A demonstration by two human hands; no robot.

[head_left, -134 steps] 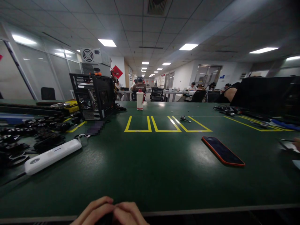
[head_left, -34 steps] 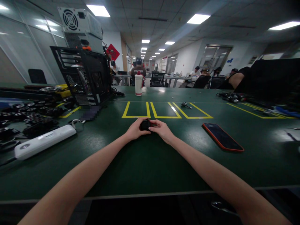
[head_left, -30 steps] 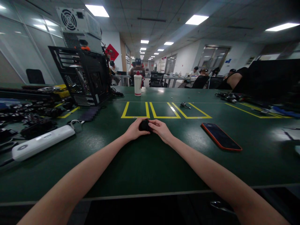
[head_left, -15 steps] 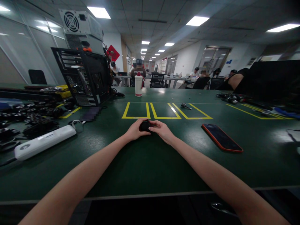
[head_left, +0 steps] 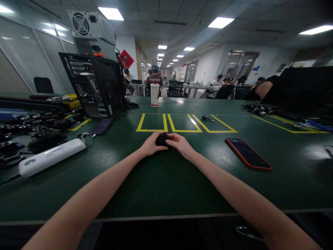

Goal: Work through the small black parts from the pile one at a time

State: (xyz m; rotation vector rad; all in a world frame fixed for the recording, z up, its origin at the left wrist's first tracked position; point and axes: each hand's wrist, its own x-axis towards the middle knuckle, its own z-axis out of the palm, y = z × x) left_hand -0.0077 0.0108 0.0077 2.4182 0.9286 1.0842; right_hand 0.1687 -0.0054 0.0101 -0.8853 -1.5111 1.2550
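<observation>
Both my hands meet around a small, dark, roundish black object [head_left: 162, 140] over the green table [head_left: 171, 184], just in front of the yellow tape outlines. My left hand [head_left: 151, 144] wraps it from the left, thumb in front and fingers behind. From the right, my right hand [head_left: 180, 145] grips its edge between thumb and fingers. What kind of object it is I cannot make out, since fingers cover parts of it. A small black part with a metal end [head_left: 207, 118] lies behind, by the right-hand tape outline.
A phone in an orange-rimmed case [head_left: 248, 153] lies to the right. On the left are a white power strip [head_left: 53, 157], a heap of black parts [head_left: 33, 125] and an open computer case [head_left: 95, 85]. A white cup [head_left: 154, 95] stands at the back. People sit further off.
Earliest, my hands were together at the table's near edge. They have since reached forward and hold the black object. Over the last second they have barely moved; the view has shifted slightly.
</observation>
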